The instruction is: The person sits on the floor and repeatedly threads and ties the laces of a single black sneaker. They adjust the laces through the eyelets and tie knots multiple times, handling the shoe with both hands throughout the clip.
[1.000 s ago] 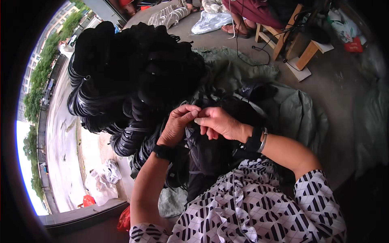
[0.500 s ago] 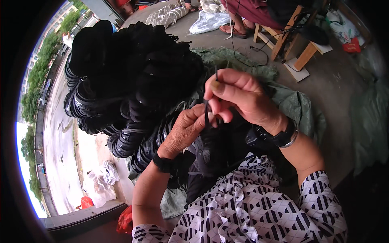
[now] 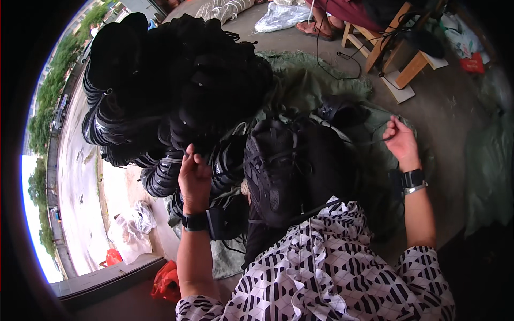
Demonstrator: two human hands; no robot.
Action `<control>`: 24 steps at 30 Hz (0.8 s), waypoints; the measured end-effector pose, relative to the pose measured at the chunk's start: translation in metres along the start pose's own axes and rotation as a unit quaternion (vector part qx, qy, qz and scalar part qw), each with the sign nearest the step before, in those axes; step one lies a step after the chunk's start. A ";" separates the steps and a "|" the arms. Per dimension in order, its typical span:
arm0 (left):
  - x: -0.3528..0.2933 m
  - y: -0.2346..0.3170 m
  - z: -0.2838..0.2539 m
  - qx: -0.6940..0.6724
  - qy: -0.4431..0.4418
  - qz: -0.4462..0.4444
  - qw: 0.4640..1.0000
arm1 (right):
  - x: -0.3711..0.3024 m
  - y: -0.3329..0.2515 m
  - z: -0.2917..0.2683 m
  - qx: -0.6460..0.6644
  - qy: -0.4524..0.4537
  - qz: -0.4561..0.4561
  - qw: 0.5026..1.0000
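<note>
In my lap lies a black shoe upper point(image 3: 273, 176) with a dark lace across its upper part. Wide to its right, my right hand point(image 3: 402, 143) is closed on a black shoelace point(image 3: 369, 142), which runs taut back toward the shoe upper. On the left, in front of the black pile, my left hand point(image 3: 195, 179) is raised with its fingers closed in a pinch. Something dark shows at its fingertips; against the black shoes I cannot follow it clearly. A second dark shape point(image 3: 332, 160) lies right of the shoe upper, its outline hard to make out.
A tall pile of nested black shoe uppers point(image 3: 176, 96) stands to the left. Green sheeting point(image 3: 305, 80) covers the floor ahead. Another person's sandalled foot point(image 3: 315, 29) and a wooden stool point(image 3: 369, 45) are at the far right, with a loose cable point(image 3: 342, 77). A red bag point(image 3: 167, 281) sits lower left.
My hands have parted from close together above the lap, the left going left and the right going right. The shoelace now stretches out, and the shoe upper beneath has come into view.
</note>
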State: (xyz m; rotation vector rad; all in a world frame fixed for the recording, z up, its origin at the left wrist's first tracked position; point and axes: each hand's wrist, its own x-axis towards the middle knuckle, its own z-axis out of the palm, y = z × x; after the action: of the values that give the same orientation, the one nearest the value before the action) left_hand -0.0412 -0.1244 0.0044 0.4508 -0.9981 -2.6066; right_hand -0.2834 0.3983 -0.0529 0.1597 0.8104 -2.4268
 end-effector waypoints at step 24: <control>-0.009 -0.085 0.058 0.647 -0.066 0.301 0.697 | 0.020 0.120 0.200 -0.597 -0.194 0.120 0.769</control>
State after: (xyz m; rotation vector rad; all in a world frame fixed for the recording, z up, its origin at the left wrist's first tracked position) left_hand -0.0711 -0.0264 -0.0108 0.1251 -2.4128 -1.0094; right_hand -0.2211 0.1933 0.0418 -0.6599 1.7823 -1.2385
